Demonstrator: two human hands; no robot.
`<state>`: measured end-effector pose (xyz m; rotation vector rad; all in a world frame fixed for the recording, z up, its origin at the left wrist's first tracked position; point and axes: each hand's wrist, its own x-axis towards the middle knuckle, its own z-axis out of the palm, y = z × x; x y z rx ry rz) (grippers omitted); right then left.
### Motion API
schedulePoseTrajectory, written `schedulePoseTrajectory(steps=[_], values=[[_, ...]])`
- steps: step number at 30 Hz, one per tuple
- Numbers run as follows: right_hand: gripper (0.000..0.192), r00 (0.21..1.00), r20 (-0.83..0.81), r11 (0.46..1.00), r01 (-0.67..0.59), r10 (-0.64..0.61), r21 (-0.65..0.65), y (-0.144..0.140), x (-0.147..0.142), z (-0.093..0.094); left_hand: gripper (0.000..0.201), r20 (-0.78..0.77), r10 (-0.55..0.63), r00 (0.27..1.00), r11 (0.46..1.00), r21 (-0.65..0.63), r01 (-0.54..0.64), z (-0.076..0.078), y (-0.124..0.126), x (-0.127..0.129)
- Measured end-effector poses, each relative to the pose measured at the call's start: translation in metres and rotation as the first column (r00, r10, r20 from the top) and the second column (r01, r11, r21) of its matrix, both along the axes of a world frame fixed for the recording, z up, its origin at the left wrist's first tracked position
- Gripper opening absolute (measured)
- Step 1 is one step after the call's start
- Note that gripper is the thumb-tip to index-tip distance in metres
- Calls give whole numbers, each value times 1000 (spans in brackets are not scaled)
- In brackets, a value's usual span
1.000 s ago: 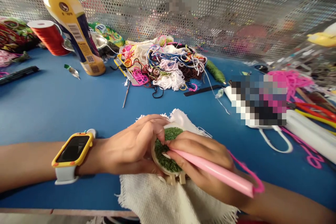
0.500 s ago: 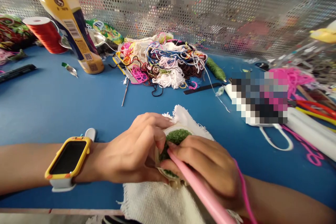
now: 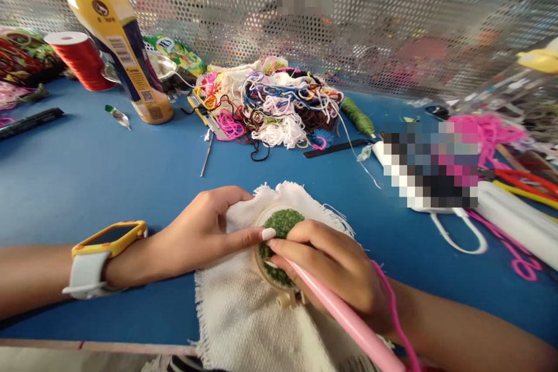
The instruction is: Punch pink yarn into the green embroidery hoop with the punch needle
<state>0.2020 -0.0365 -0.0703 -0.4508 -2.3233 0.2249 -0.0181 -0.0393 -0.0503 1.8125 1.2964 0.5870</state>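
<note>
My left hand point(image 3: 207, 232) grips the embroidery hoop point(image 3: 260, 274) and its white frayed cloth point(image 3: 235, 325). Its thumb presses on the stitched face, while the other fingers are hidden behind the cloth. Dense green loops point(image 3: 284, 220) fill much of the hoop, and a screw clamp point(image 3: 285, 300) sits at its lower edge. My right hand point(image 3: 337, 261) is closed around a pink punch needle pen point(image 3: 349, 317), its front end against the green loops; the tip is hidden by fingers. Pink yarn point(image 3: 394, 314) drapes across my right wrist.
A heap of mixed yarn point(image 3: 283, 104) lies at the back on the blue table point(image 3: 131, 174). Beside it stand a drink bottle point(image 3: 120, 40) and a red thread spool point(image 3: 81, 64). A phone-like device point(image 3: 429, 168) and pink yarn point(image 3: 483, 131) lie right. Perforated metal panel point(image 3: 209, 6) rises behind.
My left hand has opened out and shifted left, its thumb now flat on the loops. The hoop shows more and sits slightly further left; the right hand with the pen moved slightly left.
</note>
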Motion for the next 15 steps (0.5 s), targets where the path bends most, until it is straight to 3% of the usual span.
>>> schedulePoseTrajectory(steps=[5, 11, 15], values=[[21, 1000, -24, 986, 13, -17, -167, -3, -4, 2, 31, -65, -11, 998, 999, 35, 13, -4, -6, 4], [14, 998, -7, 979, 57, -60, -195, -5, -7, 11, 22, -110, -64, 992, 984, 159, 81, -4, -7, 6], [15, 995, -38, 958, 73, -87, -276, -7, -3, 15, 24, -68, -74, 995, 991, 111, 81, -4, -8, 6]])
